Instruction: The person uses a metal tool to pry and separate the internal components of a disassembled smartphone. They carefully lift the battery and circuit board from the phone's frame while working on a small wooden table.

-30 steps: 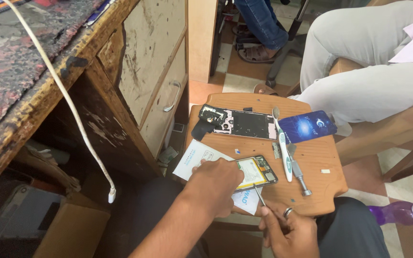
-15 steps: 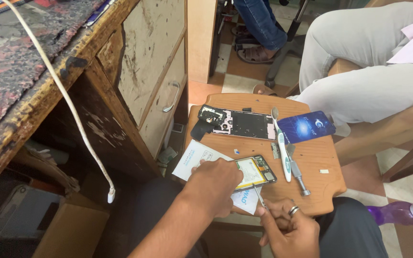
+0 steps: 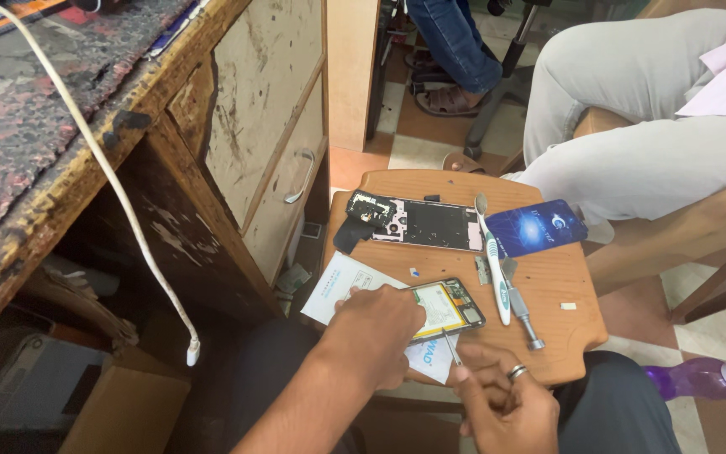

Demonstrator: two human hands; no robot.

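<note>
wooden stool top, left hand flat on opened phone (yellow battery showing), right hand fingers pinching thin tool

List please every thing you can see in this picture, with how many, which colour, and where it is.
opened phone: 1, yellow battery showing, front of stool under left hand
phone back frame: 1, black and silver, far side of stool
toothbrush: 1, white and blue, middle of stool
blue card: 1, right far side of stool
screwdriver: 1, metal, beside toothbrush
white paper: 1, under opened phone
wooden stool: 1, brown, centre
white cable: 1, hanging off desk
worn desk: 1, left
purple bottle: 1, floor, right
left hand: on opened phone
right hand: ringed, holds thin tool
</note>
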